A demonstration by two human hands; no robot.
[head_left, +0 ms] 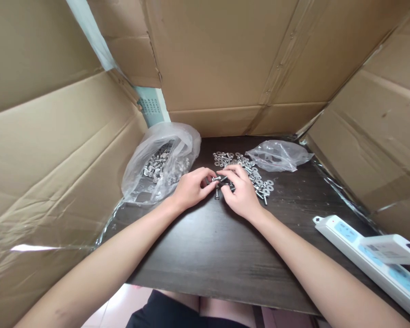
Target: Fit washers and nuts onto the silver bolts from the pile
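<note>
A metal bolt (216, 178) lies level between the thumb and fingers of my left hand (191, 187), which is closed on it. Close beside it, my right hand (241, 191) curls with its fingertips around the bolt's far end. Whatever sits in those right fingertips is too small to make out. Just below the fingertips, another bolt (217, 193) rests on the dark table (205, 246). Beyond and under my right hand spreads a loose pile of washers (268, 186), nuts and bolts, partly hidden by the hand.
At the left, an open clear plastic bag (187, 136) holds many small metal parts (157, 165). A flattened plastic bag (280, 155) lies at the back right. A white power strip (345, 248) with a plugged-in adapter (391, 249) is at the right. Cardboard walls (225, 54) enclose the table.
</note>
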